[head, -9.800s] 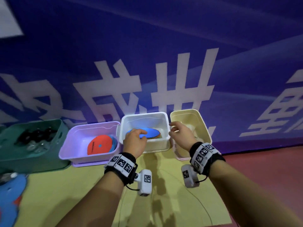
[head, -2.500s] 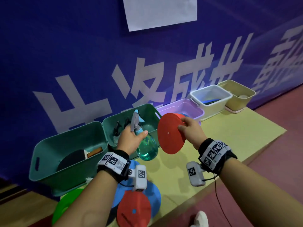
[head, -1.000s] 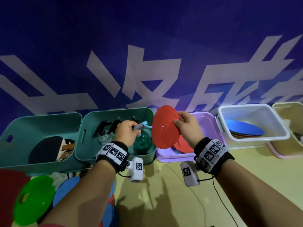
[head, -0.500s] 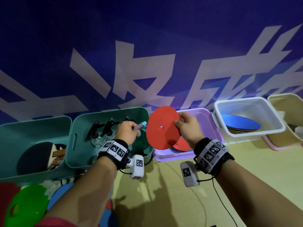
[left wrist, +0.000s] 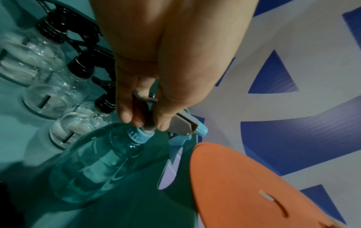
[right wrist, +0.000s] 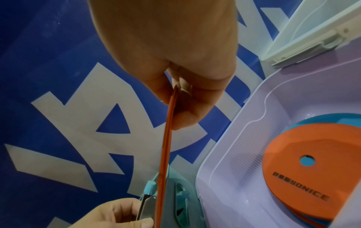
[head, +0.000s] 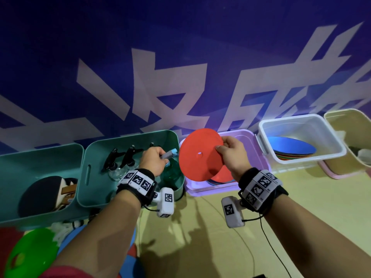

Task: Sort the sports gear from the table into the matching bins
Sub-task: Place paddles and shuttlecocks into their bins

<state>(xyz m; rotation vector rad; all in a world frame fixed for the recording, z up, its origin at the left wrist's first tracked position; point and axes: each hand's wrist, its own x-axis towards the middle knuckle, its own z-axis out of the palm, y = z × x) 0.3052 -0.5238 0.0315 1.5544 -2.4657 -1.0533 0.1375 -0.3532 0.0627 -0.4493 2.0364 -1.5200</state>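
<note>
My left hand [head: 154, 160] [left wrist: 144, 120] grips the grey spray head of a teal spray bottle [head: 170, 173] [left wrist: 93, 166], its body down inside the second green bin [head: 94, 177] beside three clear bottles with black spray heads [head: 118, 161] [left wrist: 58, 98]. My right hand [head: 228, 155] [right wrist: 179, 108] pinches the edge of a red flat disc [head: 198, 155] [right wrist: 166, 148], held upright above the left end of the purple bin [head: 243, 137] [right wrist: 230, 154]. Red and blue discs [head: 220, 177] [right wrist: 312, 166] lie in that bin.
The far-left green bin [head: 30, 163] holds a black paddle [head: 42, 193]. A white bin [head: 297, 121] with stacked discs topped by a blue one [head: 291, 147] and a beige bin [head: 345, 121] stand to the right. A green disc [head: 30, 253] and blue discs [head: 68, 243] lie at the near left of the yellow table [head: 200, 227].
My left hand has lowered the teal bottle deeper into the green bin. The red disc has stayed upright over the purple bin's left end; the view has shifted slightly.
</note>
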